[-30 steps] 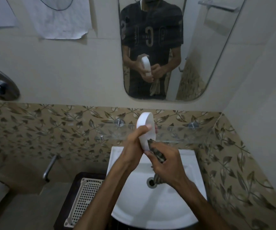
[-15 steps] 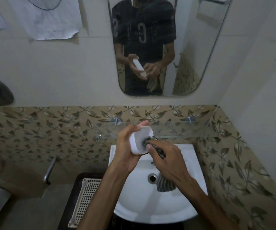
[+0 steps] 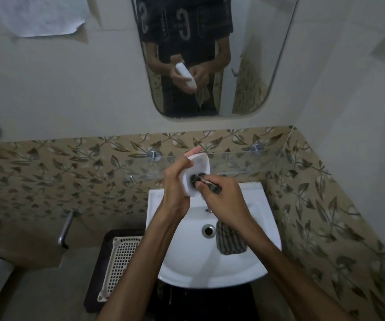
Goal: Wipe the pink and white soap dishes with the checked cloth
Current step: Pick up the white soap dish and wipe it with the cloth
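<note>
My left hand (image 3: 175, 184) grips the white soap dish (image 3: 199, 166) above the back of the basin, tilted so its hollow side faces my right hand. My right hand (image 3: 224, 200) holds the checked cloth (image 3: 229, 240) and presses a bunched part of it into the dish's hollow. The loose end of the cloth hangs down over the basin, right of the drain. No pink soap dish is in view.
The white basin (image 3: 186, 272) with its drain (image 3: 208, 230) lies below my hands. A glass shelf (image 3: 244, 162) runs along the leaf-patterned tiles behind them. A mirror (image 3: 256, 54) hangs above. A white perforated basket (image 3: 119, 260) stands on a dark surface left of the basin.
The dish turned from edge-on to showing its hollow side, and my right hand moved the cloth from the rim into the hollow. Both hands dropped lower, and the view tilted down.
</note>
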